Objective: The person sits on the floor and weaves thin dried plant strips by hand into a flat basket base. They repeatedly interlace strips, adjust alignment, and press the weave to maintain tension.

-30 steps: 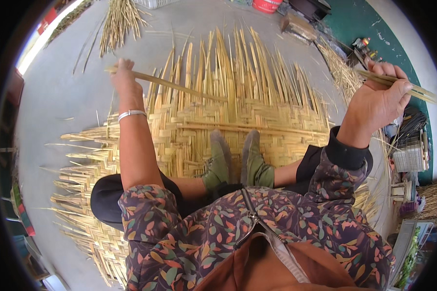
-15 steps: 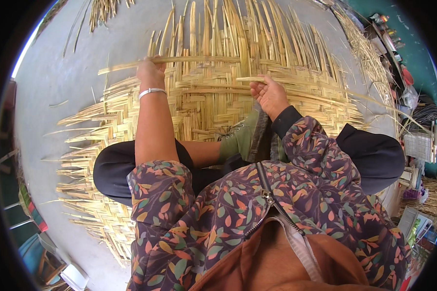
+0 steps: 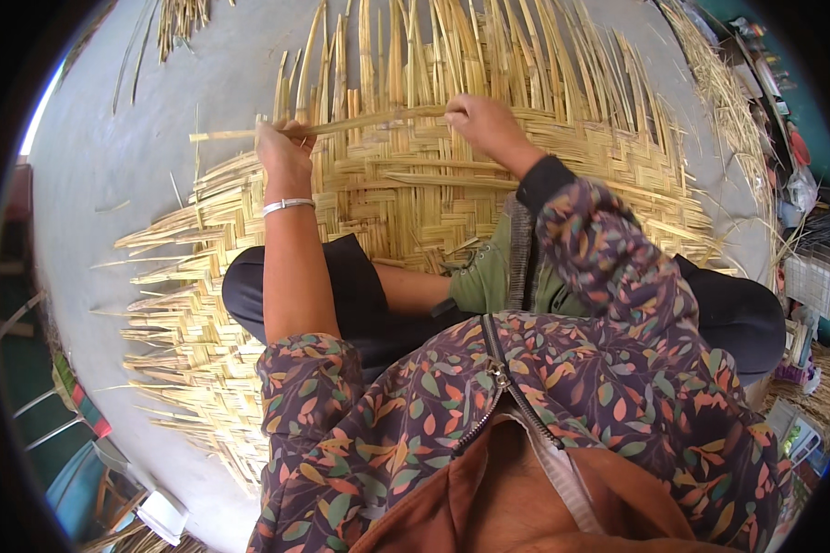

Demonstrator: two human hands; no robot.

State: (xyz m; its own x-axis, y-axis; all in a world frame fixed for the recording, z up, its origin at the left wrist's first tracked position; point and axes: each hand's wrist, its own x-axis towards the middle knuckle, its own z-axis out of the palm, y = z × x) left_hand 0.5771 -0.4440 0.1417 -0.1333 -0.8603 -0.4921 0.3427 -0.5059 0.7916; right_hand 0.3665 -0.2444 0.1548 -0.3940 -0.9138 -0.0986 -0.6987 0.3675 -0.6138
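Note:
A partly woven mat [image 3: 406, 207] of flat, straw-coloured reed strips spreads out in front of me, with loose ends fanning away at the far side. One long reed strip [image 3: 369, 122] lies crosswise over the upright ones near the far edge of the weave. My left hand [image 3: 286, 152] grips this strip near its left end, which juts past the fingers. Farther right, my right hand [image 3: 485, 126] is closed at the same strip, knuckles up; its fingertips are partly hidden. Beneath the hands, the herringbone weave lies flat on the floor.
My crossed legs and green shoes [image 3: 484, 276] rest on the near part of the mat. Bundles of reeds [image 3: 183, 26] lie on the grey floor [image 3: 92, 184] at the far left. Loose straw [image 3: 710, 88] and a wire basket [image 3: 810, 281] line the right side.
My right hand has moved up and a little left from a lower strip to the crosswise strip, turning knuckles up. My left hand stays near the strip's left end. The view has shifted slightly.

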